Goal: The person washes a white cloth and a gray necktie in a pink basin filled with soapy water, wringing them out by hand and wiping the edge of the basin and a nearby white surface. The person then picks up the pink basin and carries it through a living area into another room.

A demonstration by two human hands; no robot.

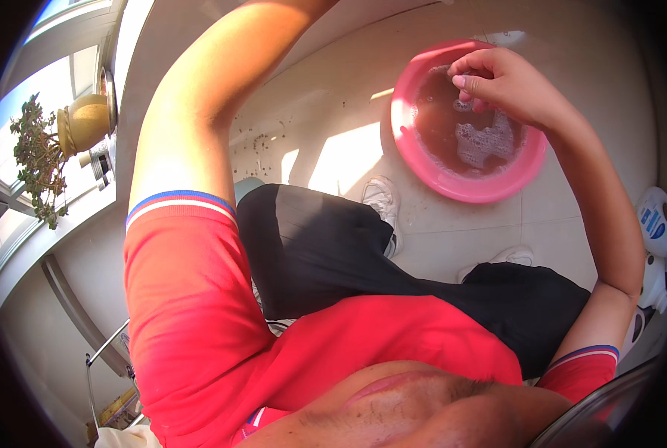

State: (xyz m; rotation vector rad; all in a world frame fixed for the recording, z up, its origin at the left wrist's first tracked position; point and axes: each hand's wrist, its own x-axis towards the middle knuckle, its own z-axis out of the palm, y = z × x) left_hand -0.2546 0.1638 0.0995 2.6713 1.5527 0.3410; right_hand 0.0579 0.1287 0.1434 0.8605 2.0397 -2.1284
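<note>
A pink round basin (412, 153) stands on the pale tiled floor and holds brownish water with patches of foam (486, 142). My right hand (501, 82) hovers over the basin's far side with its fingers pinched together. A small greyish bit shows just under the fingertips, and I cannot tell whether it is held. My left arm (191, 104) rises out of the top edge, so my left hand is hidden. I wear a red shirt and black trousers.
My white shoes (382, 201) (509, 256) rest on the floor near the basin. A white and blue bottle (653, 224) stands at the right edge. A yellow pot (87, 123) with a trailing plant (38, 160) sits on the window ledge at left. A metal rack (102, 358) is at lower left.
</note>
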